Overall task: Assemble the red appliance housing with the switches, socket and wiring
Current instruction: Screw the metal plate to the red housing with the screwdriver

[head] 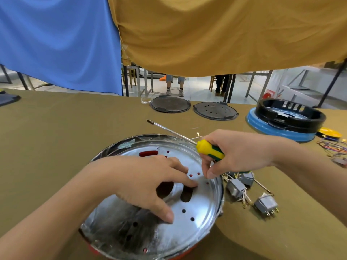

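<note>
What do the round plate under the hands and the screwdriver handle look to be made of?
Round plate: probably thin sheet metal, bright and polished, since it mirrors light and has punched holes. Screwdriver handle, gripped by the right hand: likely moulded plastic, glossy yellow with green stripes.

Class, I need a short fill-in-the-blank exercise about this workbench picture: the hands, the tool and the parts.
1. The right hand holds a screwdriver whose grip is yellow and ____.
2. The left hand rests on the round ____ plate.
3. The grey switches lie to the plate's ____.

Missing words: green; metal; right
</note>
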`<state>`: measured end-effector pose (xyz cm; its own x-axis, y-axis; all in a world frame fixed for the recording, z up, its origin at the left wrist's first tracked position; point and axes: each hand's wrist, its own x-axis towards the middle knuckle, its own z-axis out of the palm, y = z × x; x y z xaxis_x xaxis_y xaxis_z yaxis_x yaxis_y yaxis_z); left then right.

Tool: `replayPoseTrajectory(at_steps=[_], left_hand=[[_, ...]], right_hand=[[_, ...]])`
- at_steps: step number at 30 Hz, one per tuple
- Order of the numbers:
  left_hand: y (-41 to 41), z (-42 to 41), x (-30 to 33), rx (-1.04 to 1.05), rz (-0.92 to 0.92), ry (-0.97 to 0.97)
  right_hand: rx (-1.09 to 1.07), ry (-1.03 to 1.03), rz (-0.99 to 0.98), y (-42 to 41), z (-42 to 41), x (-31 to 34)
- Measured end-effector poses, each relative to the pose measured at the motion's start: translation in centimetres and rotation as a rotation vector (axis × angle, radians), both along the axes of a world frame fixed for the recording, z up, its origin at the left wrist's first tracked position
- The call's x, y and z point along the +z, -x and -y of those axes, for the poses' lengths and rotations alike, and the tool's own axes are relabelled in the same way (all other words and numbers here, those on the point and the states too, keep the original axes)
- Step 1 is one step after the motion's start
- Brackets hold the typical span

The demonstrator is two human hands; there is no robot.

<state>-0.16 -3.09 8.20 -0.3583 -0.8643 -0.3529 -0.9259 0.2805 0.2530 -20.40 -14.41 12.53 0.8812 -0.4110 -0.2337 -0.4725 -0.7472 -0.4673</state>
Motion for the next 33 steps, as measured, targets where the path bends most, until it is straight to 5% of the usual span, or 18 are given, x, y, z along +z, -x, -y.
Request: replayPoseTrajectory(at_steps=[33], left_hand=[[0.9,-1.5,1.5,0.026,0.041,-0.029]], right_hand=[[-0.062,0.101,-0.145,-1.8,-0.8,-0.2]])
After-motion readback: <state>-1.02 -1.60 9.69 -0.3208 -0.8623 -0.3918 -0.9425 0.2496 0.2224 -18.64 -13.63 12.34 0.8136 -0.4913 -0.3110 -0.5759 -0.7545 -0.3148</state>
